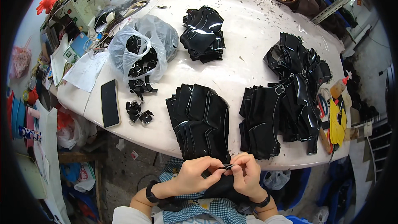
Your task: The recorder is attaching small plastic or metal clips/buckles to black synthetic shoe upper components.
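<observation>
Phone [110, 103] and a plastic bag [143, 52] of small black fittings sit at the bench's [244, 37] left, with loose ones [139, 113] beside. Left hand [194, 175] and right hand [244, 174] meet below the near edge — both pinching one small black strap piece [227, 166] over the lap. Cut black leather stacks [201, 120] [259, 120] lie just ahead, and a bigger heap of buckled pieces [298, 83] sits right. Judging by the piles, plenty is left — progress unclear.
</observation>
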`<action>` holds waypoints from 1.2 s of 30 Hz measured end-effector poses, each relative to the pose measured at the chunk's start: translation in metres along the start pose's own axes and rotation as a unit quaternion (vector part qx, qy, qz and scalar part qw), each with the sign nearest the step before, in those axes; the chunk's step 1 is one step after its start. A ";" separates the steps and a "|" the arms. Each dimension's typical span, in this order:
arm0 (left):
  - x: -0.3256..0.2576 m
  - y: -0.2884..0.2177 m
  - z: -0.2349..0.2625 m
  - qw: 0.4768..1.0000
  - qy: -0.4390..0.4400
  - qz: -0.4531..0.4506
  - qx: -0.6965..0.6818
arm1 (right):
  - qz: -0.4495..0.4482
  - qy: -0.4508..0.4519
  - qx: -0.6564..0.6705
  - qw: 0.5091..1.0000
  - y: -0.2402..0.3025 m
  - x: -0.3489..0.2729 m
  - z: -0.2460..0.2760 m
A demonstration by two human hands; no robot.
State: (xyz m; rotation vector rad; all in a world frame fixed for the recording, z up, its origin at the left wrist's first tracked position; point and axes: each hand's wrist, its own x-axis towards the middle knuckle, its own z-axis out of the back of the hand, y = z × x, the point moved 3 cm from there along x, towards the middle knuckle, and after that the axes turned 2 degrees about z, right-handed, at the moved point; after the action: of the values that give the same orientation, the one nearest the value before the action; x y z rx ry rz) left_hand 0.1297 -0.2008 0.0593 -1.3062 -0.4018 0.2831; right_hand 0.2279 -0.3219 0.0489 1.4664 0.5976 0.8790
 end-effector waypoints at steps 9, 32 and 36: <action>0.014 -0.002 0.007 0.996 0.081 0.035 -0.014 | 0.005 0.086 -0.083 0.993 0.011 0.008 0.011; 0.102 0.022 0.045 0.996 0.041 -0.022 -0.082 | -0.045 -0.044 -0.041 0.997 -0.001 -0.003 0.034; 0.077 -0.006 0.058 0.962 0.020 0.086 -0.260 | -0.048 -0.070 0.021 0.996 0.000 -0.005 0.041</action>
State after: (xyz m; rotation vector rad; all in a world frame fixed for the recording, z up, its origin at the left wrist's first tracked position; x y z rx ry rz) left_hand 0.1728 -0.1193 0.0869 -1.8653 -0.3390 0.3078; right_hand 0.2576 -0.3500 0.0504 1.5102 0.5791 0.6871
